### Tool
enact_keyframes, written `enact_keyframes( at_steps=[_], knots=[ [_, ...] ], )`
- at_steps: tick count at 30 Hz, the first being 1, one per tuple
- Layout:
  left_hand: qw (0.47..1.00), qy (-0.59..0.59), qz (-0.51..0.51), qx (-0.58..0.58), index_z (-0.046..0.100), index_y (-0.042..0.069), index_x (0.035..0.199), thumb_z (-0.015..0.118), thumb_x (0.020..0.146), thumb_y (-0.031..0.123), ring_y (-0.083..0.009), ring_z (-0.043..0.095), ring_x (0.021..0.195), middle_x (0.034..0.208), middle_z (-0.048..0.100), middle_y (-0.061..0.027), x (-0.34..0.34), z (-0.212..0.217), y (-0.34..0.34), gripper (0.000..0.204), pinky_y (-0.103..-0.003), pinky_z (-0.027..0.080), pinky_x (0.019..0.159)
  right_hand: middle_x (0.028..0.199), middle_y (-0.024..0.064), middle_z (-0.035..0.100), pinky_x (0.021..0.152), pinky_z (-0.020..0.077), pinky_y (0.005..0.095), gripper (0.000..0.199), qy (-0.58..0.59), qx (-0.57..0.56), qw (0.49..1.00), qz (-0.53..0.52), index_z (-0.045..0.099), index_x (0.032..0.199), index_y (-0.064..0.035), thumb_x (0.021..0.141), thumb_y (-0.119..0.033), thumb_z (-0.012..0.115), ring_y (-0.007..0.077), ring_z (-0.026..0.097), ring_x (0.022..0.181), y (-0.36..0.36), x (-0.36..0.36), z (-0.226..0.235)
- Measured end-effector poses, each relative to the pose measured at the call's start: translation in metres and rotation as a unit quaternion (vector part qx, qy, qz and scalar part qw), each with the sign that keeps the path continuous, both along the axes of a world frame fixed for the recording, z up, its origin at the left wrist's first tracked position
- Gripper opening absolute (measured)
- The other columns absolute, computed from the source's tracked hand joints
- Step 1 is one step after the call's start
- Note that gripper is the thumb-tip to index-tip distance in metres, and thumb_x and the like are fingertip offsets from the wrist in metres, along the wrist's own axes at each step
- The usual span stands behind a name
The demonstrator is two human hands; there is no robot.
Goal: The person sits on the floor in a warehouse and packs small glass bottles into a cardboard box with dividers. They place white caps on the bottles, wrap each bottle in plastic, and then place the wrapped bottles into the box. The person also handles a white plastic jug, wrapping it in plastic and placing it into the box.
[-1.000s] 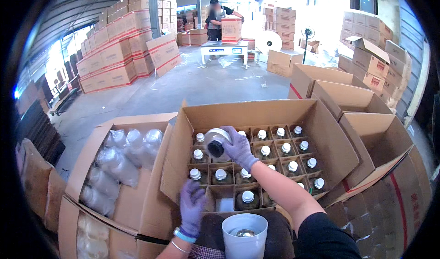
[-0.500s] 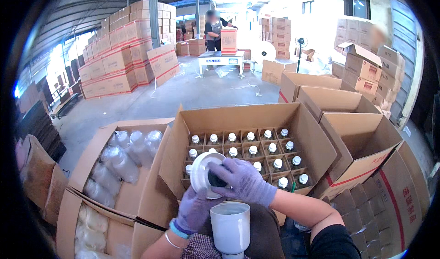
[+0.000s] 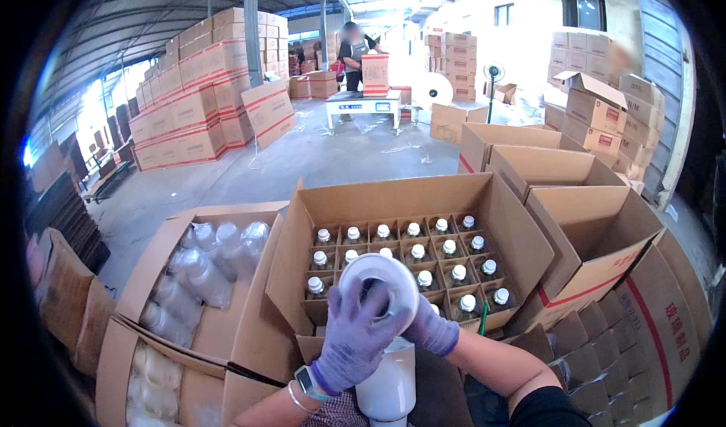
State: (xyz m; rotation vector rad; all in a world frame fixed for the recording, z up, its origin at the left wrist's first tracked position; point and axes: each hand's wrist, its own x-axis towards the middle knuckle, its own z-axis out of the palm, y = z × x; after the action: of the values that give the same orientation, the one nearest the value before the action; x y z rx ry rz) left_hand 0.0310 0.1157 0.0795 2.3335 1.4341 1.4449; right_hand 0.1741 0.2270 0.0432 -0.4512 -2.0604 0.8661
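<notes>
Head: white round jar (image 3: pixel 378 287) over divided carton (image 3: pixel 522 234)

Warehouse packing floor: stacked cartons (image 3: pixel 200 105) along concrete floor (image 3: pixel 318 162), open divided carton of capped bottles (image 3: pixel 408 257), metal roof overhead.

Counts at my packing spot

I see two gloved hands (image 3: pixel 355 336) on one white jar (image 3: pixel 378 291), roughly seventeen capped bottles (image 3: pixel 412 251) showing in one divided box (image 3: pixel 423 200), one white funnel (image 3: pixel 389 385), one person (image 3: pixel 354 52) far off.
</notes>
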Motion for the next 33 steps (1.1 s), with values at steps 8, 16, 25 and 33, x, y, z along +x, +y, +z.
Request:
enact_keyframes(
  at_steps=[8,16,25,33],
  knots=[
    [0.905,-0.371,-0.103,-0.181,0.023,0.001,0.156,0.071,0.091,0.028,-0.0327,0.047,0.136,0.149,0.044,-0.0186,-0.008,-0.034,0.004,0.085,-0.042,0.038,0.113,0.092,0.0164,0.064,0.074,0.0524,0.0384,0.036,0.01,-0.035,0.998,-0.047,0.057,0.115,-0.006,0.087,-0.027,0.068,0.0298,0.067,0.084,-0.008,-0.015,0.01],
    [0.789,-0.538,-0.142,-0.26,0.045,0.001,0.141,0.064,0.098,0.035,-0.0215,0.06,0.111,0.129,0.057,-0.0131,-0.006,-0.081,0.007,0.058,-0.035,0.05,0.095,0.102,0.0182,0.065,0.08,0.0537,0.0391,0.053,-0.002,0.09,0.995,-0.046,0.055,0.127,-0.003,0.082,-0.026,0.072,0.034,0.067,0.091,-0.005,-0.006,0.015],
    [0.992,0.023,0.102,0.068,0.048,0.0,0.141,0.073,0.084,0.054,-0.0425,0.032,0.142,0.15,0.038,-0.0236,0.019,-0.022,0.012,0.082,-0.051,0.03,0.114,0.133,0.0156,0.055,0.104,0.0445,0.0387,0.067,-0.016,0.025,0.998,0.055,0.048,0.141,-0.0064,0.082,-0.027,0.073,0.0311,0.055,0.122,0.013,-0.007,-0.013],
    [0.657,-0.645,-0.252,-0.298,0.03,0.004,0.152,0.06,0.099,0.039,-0.025,0.054,0.126,0.143,0.048,-0.0127,0.001,-0.03,0.005,0.071,-0.038,0.044,0.107,0.097,0.0189,0.062,0.075,0.0522,0.0426,0.058,-0.105,0.189,0.974,-0.065,0.057,0.119,-0.0025,0.08,-0.043,0.074,0.0382,0.064,0.089,-0.003,0.007,0.027]
  ],
)
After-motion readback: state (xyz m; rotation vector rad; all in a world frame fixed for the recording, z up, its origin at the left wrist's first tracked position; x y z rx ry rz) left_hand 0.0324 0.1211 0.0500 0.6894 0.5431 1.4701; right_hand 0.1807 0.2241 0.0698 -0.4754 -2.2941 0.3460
